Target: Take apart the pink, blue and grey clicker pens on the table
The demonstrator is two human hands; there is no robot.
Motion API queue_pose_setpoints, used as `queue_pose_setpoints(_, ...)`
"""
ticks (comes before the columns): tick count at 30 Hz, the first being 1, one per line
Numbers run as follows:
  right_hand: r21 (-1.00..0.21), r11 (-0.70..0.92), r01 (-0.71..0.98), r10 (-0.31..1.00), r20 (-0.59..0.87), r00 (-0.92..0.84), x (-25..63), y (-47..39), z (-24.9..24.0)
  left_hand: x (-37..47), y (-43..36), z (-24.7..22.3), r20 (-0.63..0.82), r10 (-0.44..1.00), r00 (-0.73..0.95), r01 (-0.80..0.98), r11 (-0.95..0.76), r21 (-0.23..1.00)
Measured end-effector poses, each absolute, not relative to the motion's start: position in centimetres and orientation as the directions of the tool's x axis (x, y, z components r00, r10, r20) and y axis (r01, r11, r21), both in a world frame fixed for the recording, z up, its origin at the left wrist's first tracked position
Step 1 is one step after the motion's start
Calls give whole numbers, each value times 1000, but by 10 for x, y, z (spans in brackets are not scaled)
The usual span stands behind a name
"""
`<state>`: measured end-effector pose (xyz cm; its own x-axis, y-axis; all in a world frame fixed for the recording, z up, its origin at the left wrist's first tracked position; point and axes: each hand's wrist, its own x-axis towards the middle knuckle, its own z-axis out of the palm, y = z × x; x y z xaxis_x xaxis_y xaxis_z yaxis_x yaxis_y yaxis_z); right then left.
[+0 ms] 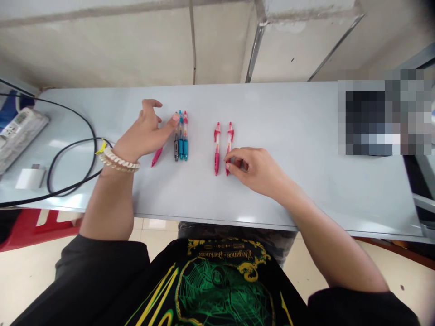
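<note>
My left hand [147, 131] is over the left part of the table, its fingers apart and its thumb over the upper end of a dark grey pen [176, 149]. Beside that pen lie two pens with blue grips, one with a blue top [181, 150] and one with a pink top [185, 149]. A pink pen [156, 157] shows partly from under the left hand. Right of the middle, two pink-and-white pens lie side by side. The left one [216, 158] is untouched. My right hand [253, 170] pinches the grip end of the right one [230, 136], partly hiding it.
The pens rest on a pale table [204, 199] against a wall. At the left are a looped black cable [93, 131], a white charger plug [30, 178] and a power strip [22, 131]. A blurred-out dark object [365, 122] stands at the right end. A red stool [41, 231] is below left.
</note>
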<state>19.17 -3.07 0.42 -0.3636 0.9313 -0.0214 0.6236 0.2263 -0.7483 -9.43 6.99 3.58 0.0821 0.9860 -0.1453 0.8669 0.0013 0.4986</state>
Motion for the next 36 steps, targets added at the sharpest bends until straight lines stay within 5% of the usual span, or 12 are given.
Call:
queue_pose_setpoints(3,-730,248,637,921,-25,-388,192,-30,3,-101,69,46,-261,964,42,933,56,356)
queue_pose_setpoints(7,-679,273,681,913,-41,-407,192,-31,1,-114,75,50,-413,907,83,916,94,391)
queue_pose_setpoints(16,-653,286,701,910,-43,-412,192,-31,0,-101,74,45,-249,965,85,908,28,418)
queue_pose_setpoints(23,-639,279,717,916,-47,-398,191,-32,1,-99,71,41,-212,973,89,821,49,569)
queue_pose_setpoints(36,-568,312,762,918,-25,-395,192,-31,-1,-100,69,38,-226,968,107,807,48,589)
